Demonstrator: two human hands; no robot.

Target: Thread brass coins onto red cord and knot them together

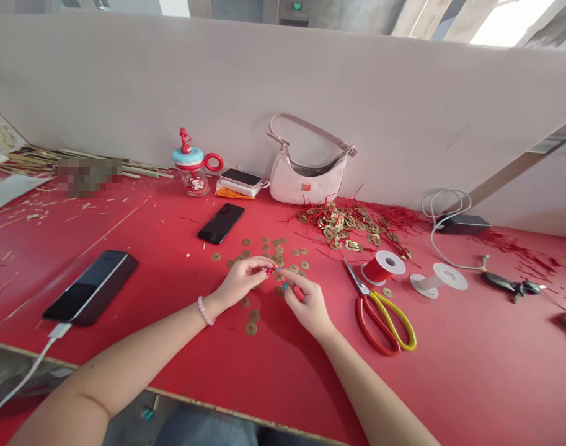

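Observation:
Over a scatter of brass-coloured holed coins (251, 328), my left hand (240, 280) and my right hand (309, 305) meet at the fingertips. Each is closed in a pinch. A tiny bit of red thread (274, 267) shows between them; the fingers hide most of it, and I cannot tell whether a coin is held too. Loose coins lie flat under and around both hands. Right of my right hand are scissors (380, 322) with one red and one yellow handle, blades slightly apart. Behind them stands a spool of red thread (384, 266).
Coin clusters tied with red thread (345, 223) are heaped before a pale handbag (308, 176). An empty spool (438, 280), keys (512, 285) and a cable lie right. Phones (221, 223), a lidded cup (194, 173) and a charging device (92, 288) are left. A partition (245, 74) bounds the back.

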